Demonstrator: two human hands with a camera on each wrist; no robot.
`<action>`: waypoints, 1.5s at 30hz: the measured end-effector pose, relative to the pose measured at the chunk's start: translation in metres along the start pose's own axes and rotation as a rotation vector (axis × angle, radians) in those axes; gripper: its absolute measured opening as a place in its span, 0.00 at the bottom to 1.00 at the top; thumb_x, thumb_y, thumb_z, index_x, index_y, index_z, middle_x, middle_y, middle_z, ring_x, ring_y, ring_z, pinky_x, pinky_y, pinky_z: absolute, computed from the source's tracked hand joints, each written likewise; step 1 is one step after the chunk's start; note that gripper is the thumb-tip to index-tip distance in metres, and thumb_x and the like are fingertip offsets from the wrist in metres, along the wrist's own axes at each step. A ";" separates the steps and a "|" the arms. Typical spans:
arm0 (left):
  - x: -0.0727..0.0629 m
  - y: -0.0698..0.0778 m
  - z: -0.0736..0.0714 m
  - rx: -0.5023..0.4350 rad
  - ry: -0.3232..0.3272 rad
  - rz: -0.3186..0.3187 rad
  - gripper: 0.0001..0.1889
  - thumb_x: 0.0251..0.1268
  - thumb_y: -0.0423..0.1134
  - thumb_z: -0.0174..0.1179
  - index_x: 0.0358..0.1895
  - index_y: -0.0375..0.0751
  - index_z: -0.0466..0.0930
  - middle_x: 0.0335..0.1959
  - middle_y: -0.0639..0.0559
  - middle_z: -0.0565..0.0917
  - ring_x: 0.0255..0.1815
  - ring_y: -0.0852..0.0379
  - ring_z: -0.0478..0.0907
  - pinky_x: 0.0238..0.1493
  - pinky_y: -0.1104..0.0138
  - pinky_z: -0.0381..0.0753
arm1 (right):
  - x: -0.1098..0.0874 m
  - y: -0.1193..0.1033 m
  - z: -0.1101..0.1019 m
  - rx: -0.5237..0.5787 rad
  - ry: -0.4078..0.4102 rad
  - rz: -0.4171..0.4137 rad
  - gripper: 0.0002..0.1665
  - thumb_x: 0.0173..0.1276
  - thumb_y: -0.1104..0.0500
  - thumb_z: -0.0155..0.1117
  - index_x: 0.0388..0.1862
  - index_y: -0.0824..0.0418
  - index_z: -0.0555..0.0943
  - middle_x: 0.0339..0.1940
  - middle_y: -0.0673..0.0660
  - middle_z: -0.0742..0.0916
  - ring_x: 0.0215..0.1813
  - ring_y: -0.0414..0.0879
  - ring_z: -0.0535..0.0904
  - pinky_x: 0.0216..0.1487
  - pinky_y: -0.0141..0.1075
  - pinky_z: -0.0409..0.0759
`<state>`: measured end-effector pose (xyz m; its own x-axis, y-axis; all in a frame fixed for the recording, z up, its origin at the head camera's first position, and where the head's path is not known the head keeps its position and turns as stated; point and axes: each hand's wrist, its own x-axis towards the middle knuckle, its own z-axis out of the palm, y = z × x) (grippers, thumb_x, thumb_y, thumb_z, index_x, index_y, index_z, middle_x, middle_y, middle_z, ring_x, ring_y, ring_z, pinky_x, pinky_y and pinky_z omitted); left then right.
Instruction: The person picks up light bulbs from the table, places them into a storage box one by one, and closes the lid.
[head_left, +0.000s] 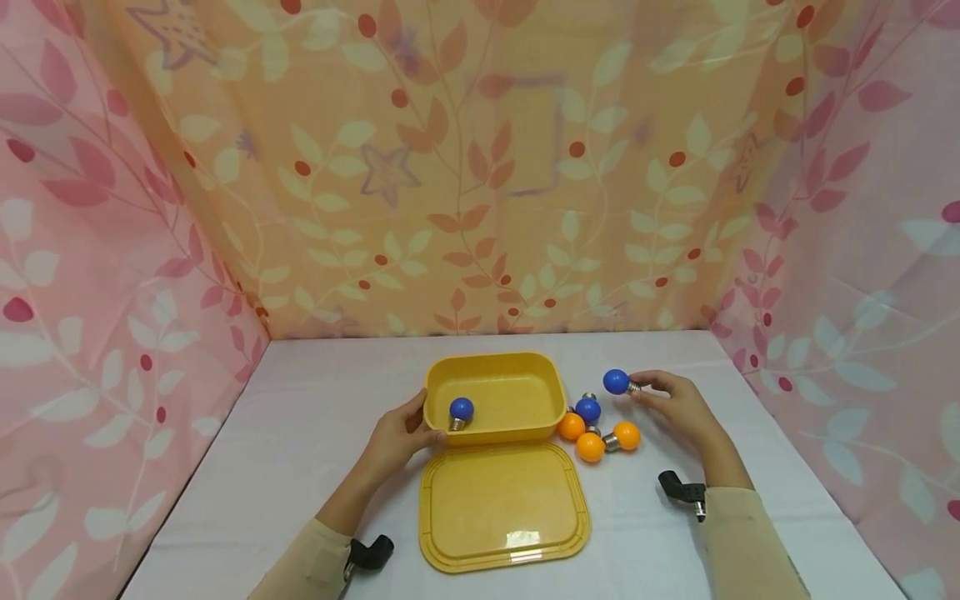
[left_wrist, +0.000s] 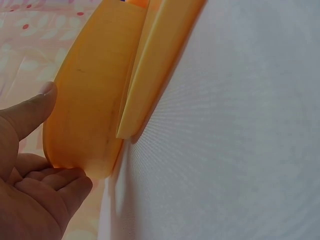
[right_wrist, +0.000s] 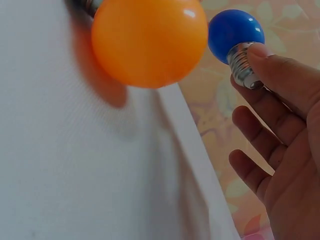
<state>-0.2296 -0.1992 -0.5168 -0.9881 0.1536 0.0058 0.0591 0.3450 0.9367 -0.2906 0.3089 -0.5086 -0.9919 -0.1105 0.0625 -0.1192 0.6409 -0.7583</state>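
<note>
Blue round bulb with silvery screw base [head_left: 616,382]: right of the box, apparently lifted off the cloth, globe pointing left. Likely light and stiff; globe looks smooth and glossy, so probably slippery, and fragile if glass (can't tell glass from plastic). Best hold: the ridged metal base, which should give more grip.

Right hand [head_left: 678,404] has it there, thumb and index finger nearly closed in a pinch on the base, other fingers spread loosely, touching nothing.

Just left and nearer: a loose cluster, one more blue bulb [head_left: 588,409] and three orange round bulbs [head_left: 590,447], silvery bases too, on the white cloth-covered table [head_left: 315,400].

Yellow rectangular box, plastic-looking [head_left: 510,400], lid off, one blue bulb [head_left: 462,410] inside near the left front corner. Left hand [head_left: 393,433] holds the box's left end, half open around it, thumb at the near corner. Box probably light, fairly rigid; steady by the end wall. Flat yellow lid [head_left: 502,500] lies just in front.
</note>
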 end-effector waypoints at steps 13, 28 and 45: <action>-0.001 0.003 -0.002 -0.006 0.009 0.000 0.53 0.56 0.47 0.78 0.81 0.41 0.55 0.80 0.46 0.63 0.77 0.49 0.65 0.70 0.59 0.72 | -0.001 -0.027 -0.005 0.056 0.058 -0.056 0.33 0.68 0.38 0.70 0.64 0.55 0.81 0.63 0.61 0.85 0.70 0.66 0.70 0.71 0.69 0.67; -0.001 0.001 0.001 -0.011 0.005 0.001 0.51 0.58 0.44 0.77 0.81 0.39 0.55 0.80 0.44 0.62 0.78 0.47 0.65 0.71 0.58 0.72 | 0.002 -0.065 0.004 0.007 0.013 -0.130 0.29 0.68 0.37 0.69 0.63 0.50 0.82 0.64 0.56 0.84 0.71 0.63 0.70 0.71 0.72 0.64; -0.002 0.001 0.000 0.012 0.009 -0.003 0.51 0.59 0.44 0.77 0.81 0.40 0.55 0.80 0.45 0.63 0.77 0.48 0.66 0.70 0.57 0.73 | 0.031 -0.125 0.000 -0.063 -0.105 -0.371 0.19 0.70 0.51 0.72 0.58 0.50 0.86 0.60 0.54 0.87 0.68 0.58 0.75 0.71 0.69 0.68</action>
<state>-0.2274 -0.1994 -0.5153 -0.9895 0.1441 0.0064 0.0579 0.3564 0.9325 -0.3062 0.2254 -0.4121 -0.8713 -0.4186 0.2562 -0.4749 0.5876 -0.6551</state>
